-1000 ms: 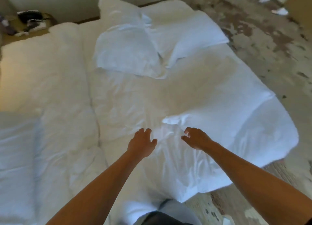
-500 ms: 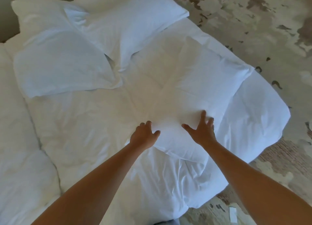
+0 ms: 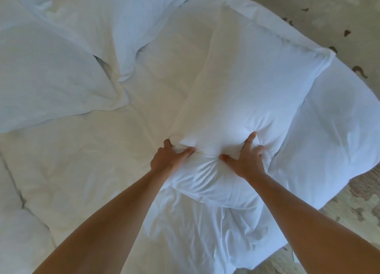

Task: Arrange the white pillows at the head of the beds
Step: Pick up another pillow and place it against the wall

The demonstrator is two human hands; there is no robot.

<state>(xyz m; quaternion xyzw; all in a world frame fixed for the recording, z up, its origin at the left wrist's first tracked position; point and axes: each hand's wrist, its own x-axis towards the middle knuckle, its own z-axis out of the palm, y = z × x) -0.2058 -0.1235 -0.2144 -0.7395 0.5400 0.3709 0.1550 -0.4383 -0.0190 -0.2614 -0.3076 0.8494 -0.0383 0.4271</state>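
Observation:
A large white pillow lies across the middle of the white bed, its far corner toward the bed's right edge. My left hand grips its near end from the left, fingers dug into the fabric. My right hand clutches the same end from the right, bunching the cover between the two hands. Two more white pillows lie at the head of the bed: one at the far left, one behind it at the top.
A second bed's white duvet adjoins on the left, separated by a seam. Worn, patchy floor runs along the right side and near right corner. The duvet hangs over the bed's right edge.
The view has moved closer to the bed. Both hands went from resting open on the near pillow to gripping its near end, bunching the fabric.

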